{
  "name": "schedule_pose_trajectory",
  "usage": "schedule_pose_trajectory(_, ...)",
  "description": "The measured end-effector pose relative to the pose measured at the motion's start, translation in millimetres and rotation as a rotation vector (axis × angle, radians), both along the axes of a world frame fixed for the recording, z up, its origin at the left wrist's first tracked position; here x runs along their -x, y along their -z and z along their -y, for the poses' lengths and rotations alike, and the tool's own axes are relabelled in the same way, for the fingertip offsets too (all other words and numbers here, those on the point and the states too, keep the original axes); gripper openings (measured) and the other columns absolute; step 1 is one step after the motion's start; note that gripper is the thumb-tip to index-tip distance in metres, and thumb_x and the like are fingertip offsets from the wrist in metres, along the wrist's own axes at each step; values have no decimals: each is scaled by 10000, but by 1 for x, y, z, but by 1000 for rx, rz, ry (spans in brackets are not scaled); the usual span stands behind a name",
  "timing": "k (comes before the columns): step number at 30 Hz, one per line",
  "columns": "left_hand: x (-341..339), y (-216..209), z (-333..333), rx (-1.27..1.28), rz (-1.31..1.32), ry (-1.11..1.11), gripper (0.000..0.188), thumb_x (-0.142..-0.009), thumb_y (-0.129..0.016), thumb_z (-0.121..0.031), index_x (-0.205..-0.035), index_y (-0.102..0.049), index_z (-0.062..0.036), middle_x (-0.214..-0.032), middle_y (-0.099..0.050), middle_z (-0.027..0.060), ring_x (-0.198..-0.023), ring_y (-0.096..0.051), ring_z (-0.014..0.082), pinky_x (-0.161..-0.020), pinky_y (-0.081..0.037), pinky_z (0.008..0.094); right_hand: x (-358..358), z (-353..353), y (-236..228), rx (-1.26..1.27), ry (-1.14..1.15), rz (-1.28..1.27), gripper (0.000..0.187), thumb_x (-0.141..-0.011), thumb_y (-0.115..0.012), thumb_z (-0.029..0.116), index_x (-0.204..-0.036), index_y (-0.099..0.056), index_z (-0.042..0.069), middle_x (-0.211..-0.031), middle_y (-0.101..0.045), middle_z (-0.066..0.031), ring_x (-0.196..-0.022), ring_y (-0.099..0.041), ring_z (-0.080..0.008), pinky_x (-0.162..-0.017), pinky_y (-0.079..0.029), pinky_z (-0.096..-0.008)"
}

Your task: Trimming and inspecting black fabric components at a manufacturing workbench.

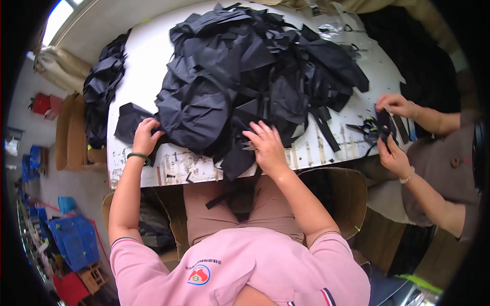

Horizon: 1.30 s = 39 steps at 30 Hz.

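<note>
A big heap of black fabric pieces (219, 76) covers the middle of the white table. My left hand (146, 136), with a dark green bangle at the wrist, is closed on the edge of a black fabric piece (131, 120) at the heap's left. Across the near edge of the heap, my right hand (268, 148) lies with fingers bent over the cloth. Silvery pointed blades of what look like thread snips (248, 146) stick out beside its thumb side; their handles are hidden. Below them a black fabric flap (238, 162) hangs over the table edge.
The white table (148, 51) has stained, worn front edges. At right, a co-worker's hands (395, 109) hold a dark piece beside black scissors (365, 128). Cardboard boxes (352, 191) stand under the table. More black fabric (104, 86) hangs at left; clear plastic (332, 25) lies at the back.
</note>
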<state>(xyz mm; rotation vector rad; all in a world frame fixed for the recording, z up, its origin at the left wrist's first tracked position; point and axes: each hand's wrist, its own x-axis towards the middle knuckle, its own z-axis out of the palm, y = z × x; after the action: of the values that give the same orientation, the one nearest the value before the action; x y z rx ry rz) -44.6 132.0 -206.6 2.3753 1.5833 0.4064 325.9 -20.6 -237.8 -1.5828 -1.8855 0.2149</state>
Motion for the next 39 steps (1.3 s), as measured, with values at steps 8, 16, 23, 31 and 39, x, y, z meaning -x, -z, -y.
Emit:
schedule_pose_trajectory(8,30,-103,-19,247,801,31,262,-961,-551,-214,-951,-648,29,-989,-677,75,-866,-625,157,-817,-473,256,-4,-13,-12,-102,117,-60,282,-833,-580,59,-1102,-639,117,-1271,-572,-95,-1230,-480,-309,-1026,-345,-482)
schedule_pose_trajectory(16,-29,-204,128,702,1671,242,415,-989,-425,-288,-1265,-553,-6,-1255,-597,144,-1151,-581,258,-1020,-439,404,52,96,-97,25,-186,-1123,244,-946,-587,149,-1158,-588,29,-891,-656,-26,-767,-570,-67,-707,-453,-209)
schedule_pose_trajectory(23,-129,-84,280,1085,1647,-126,402,-971,-467,-292,-1204,-553,24,-1141,-630,125,-1007,-627,223,-910,-497,348,70,148,-110,155,-334,-1696,373,-950,-609,210,-1273,-508,52,-967,-665,-37,-722,-499,-27,-700,-419,-175)
schedule_pose_trajectory(31,-108,-49,319,1223,1809,-264,390,-977,-471,-314,-1182,-564,4,-1102,-653,124,-969,-649,238,-890,-514,366,76,196,-41,282,-210,-1159,391,-926,-642,254,-1211,-523,15,-1046,-636,-67,-979,-586,-90,-878,-466,-250)
schedule_pose_trajectory(39,-102,-44,335,1046,1863,-199,380,-991,-453,-309,-1173,-562,6,-1116,-647,108,-1004,-634,223,-925,-488,337,86,214,-31,589,-182,-1298,267,-817,-753,95,-1040,-624,27,-835,-639,14,-772,-573,-47,-738,-477,-219)
